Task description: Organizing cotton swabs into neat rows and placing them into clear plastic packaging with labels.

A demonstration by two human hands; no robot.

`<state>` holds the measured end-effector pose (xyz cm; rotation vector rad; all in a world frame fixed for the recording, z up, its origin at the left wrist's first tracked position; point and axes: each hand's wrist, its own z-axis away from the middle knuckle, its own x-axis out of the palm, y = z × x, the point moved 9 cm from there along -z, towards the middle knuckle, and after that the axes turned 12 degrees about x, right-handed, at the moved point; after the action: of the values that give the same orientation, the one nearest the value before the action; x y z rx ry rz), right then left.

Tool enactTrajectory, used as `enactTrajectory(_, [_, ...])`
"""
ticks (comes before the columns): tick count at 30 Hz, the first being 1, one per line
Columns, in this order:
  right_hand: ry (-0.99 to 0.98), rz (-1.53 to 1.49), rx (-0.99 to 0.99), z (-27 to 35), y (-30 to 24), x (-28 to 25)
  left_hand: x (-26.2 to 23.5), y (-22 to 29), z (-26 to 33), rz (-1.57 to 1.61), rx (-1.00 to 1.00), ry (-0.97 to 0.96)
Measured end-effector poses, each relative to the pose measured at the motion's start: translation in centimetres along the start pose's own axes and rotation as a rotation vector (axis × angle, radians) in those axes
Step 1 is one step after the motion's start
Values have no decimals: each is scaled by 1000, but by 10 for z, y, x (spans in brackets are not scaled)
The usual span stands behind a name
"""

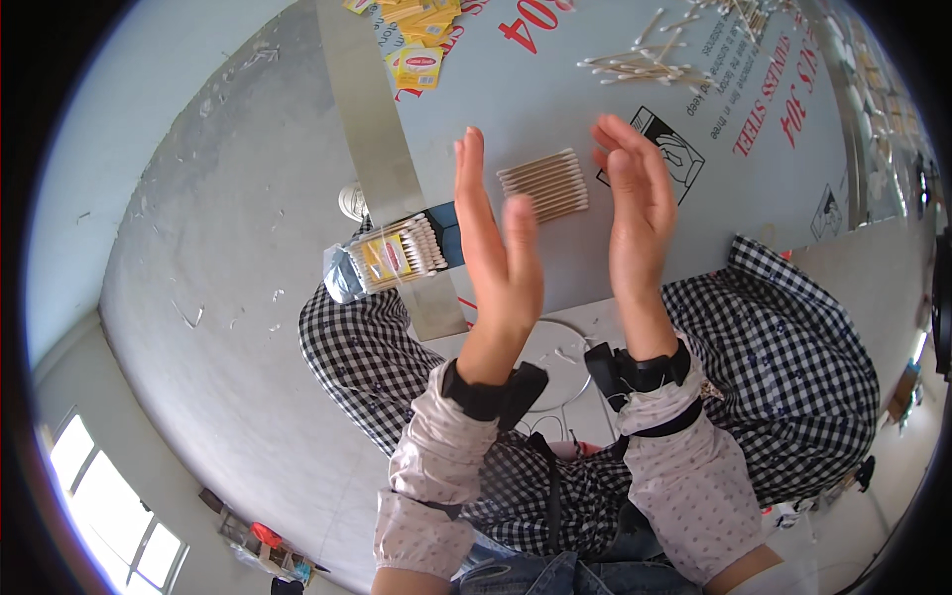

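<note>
My left hand is raised over the table's near edge with its fingers stretched out together and the thumb apart. It holds nothing. Opposite it, my right hand is held up the same way, palm facing the left one, also holding nothing. Between and just beyond them, a neat row of cotton swabs lies side by side on the table. Left of my left hand, a clear bag of cotton swabs with a yellow label rests across a metal strip, its swab tips showing at the right end.
The film-covered table has a bare metal strip along its left side. A stack of yellow cards lies at the far left, and loose cotton swabs are scattered at the far side. More packs line the right edge.
</note>
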<state>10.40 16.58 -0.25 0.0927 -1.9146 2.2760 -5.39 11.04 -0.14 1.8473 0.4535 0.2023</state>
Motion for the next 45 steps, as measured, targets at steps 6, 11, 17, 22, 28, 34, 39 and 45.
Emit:
enactTrajectory(6, [-137, 743, -196, -7, -26, 4, 40, 8, 16, -844, 237, -491])
enactTrajectory(11, [-304, 931, -324, -8, -26, 35, 37, -5, 21, -944, 225, -529])
enactTrajectory(17, [-533, 1321, -597, -3, -35, 69, 40, -5, 22, -955, 252, -484])
enactTrajectory(22, [-694, 1583, -885, 8, -25, 97, 38, -7, 22, -946, 269, -477])
enactTrajectory(28, [-695, 1751, -1190, 31, -14, 110, 37, -4, 21, -951, 311, -456])
enactTrajectory(34, [-680, 1905, -1023, 22, 0, 108, 39, -8, 22, -969, 324, -468])
enactTrajectory(39, [-550, 1833, -981, 9, -23, 92, 38, -12, 21, -921, 319, -444])
enactTrajectory(45, [-375, 1926, -846, -3, -166, 10, 34, -8, 19, -863, 298, -420])
